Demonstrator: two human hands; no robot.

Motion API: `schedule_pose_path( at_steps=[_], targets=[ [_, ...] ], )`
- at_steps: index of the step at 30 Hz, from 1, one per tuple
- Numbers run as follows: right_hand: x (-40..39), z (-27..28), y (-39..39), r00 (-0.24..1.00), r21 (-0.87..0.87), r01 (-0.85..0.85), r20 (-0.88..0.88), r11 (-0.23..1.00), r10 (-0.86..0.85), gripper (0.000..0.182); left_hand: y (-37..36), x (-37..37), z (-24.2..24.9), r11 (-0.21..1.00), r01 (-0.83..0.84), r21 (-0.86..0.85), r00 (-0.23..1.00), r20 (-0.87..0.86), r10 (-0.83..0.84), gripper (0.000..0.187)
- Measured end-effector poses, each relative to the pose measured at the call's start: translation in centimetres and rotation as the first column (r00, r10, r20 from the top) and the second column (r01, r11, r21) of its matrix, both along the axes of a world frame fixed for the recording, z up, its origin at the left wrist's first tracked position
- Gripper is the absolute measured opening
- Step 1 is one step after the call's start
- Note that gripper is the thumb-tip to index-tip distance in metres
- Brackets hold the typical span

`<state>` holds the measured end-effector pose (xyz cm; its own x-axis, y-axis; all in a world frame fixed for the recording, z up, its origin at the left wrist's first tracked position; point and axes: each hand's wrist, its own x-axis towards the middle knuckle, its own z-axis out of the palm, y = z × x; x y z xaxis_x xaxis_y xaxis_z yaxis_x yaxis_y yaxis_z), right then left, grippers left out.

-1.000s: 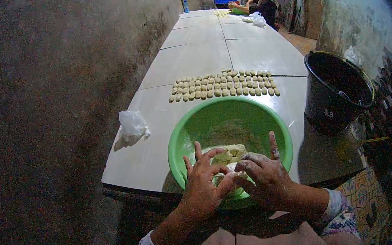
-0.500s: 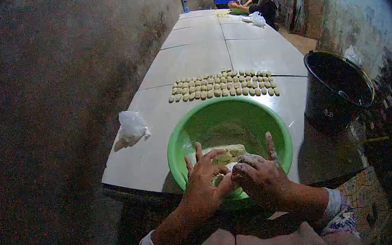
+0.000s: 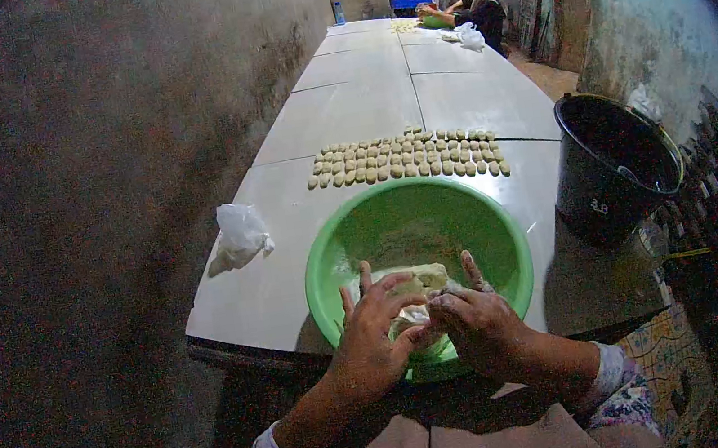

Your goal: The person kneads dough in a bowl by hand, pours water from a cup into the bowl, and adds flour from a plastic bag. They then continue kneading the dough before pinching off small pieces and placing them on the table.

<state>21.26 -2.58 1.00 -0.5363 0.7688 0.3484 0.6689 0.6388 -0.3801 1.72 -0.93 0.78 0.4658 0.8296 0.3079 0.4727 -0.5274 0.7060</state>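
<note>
Two bare hands meet over the near side of a wide green bowl [image 3: 411, 203], and they are ours. Our left hand [image 3: 373, 331] is part open, its thumb and bent forefinger curving toward the other hand, with other fingers raised. Our right hand [image 3: 484, 324] is curled, fingertips drawn in close to the left ones, while one finger points up. We cannot tell whether either hand has hold of a small piece, since the fingers hide the spot where they meet.

A pale lump of dough [image 3: 427, 277] lies in the bowl just beyond our fingers, partly covered by them. Something white shows in the gap between our hands, too hidden for us to name.

The bowl is at the near end of a long, pale surface [image 3: 362, 106]. Just beyond its far rim we see small dough pieces [image 3: 396, 171] set out in several close rows, with a few more behind them. To the left of the bowl, apart from it, sits a crumpled plastic bag [image 3: 240, 232]; to the right stands a black bucket [image 3: 595, 193].

At the far end, a person [image 3: 491, 18] on the right side reaches toward another green bowl [image 3: 434, 22]. Near them we make out a white bag [image 3: 469, 35], a blue crate [image 3: 410, 2] and, farther left, a bottle [image 3: 339, 13].
</note>
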Motion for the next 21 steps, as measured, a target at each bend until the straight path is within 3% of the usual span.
schedule_pose_path(
  at_steps=[3,5,8,10,13,16,18,20,21],
  targets=[
    [0.6,0.4,0.1,0.999,-0.031,0.006,-0.034,0.999,-0.007,0.018,-0.1,-0.7,0.3,0.997,0.025,0.077,0.988,-0.157,-0.012,0.014],
    [1.2,1.9,-0.1,0.99,-0.169,0.022,-0.131,0.985,-0.044,0.019,0.2,-0.8,0.0,0.997,0.013,0.077,0.987,-0.16,-0.001,0.015],
    [2.1,2.3,1.0,0.979,-0.172,0.062,-0.182,0.983,-0.093,0.029,0.0,-0.5,0.2,0.997,-0.003,0.076,0.996,-0.091,0.009,0.015],
    [2.3,2.3,1.3,0.99,-0.24,0.056,-0.115,0.969,-0.085,0.033,0.1,-0.2,0.5,0.997,-0.002,0.075,1.0,-0.025,0.004,0.015],
    [1.5,1.0,1.6,0.995,-0.118,-0.1,-0.017,0.988,0.099,0.019,0.4,-0.2,0.6,0.995,0.003,0.101,1.0,0.026,-0.005,0.016],
    [1.0,2.0,1.6,0.998,-0.103,-0.049,0.037,0.993,0.053,0.015,0.5,-0.2,0.3,0.998,0.064,0.019,0.986,0.154,-0.066,0.014],
    [0.9,2.3,1.5,0.998,0.006,-0.023,-0.053,1.0,0.024,0.011,1.0,-0.7,0.1,0.996,0.075,0.04,0.976,0.202,-0.081,0.02],
    [1.1,2.6,1.6,0.975,0.098,0.095,-0.212,0.991,-0.072,0.013,1.1,-0.9,0.0,1.0,-0.015,0.015,0.954,0.299,0.01,0.033],
    [1.1,2.6,2.0,0.981,0.084,0.089,-0.179,0.992,-0.073,0.014,1.0,-1.1,0.0,0.999,-0.045,-0.012,0.967,0.251,0.046,0.042]
  ],
)
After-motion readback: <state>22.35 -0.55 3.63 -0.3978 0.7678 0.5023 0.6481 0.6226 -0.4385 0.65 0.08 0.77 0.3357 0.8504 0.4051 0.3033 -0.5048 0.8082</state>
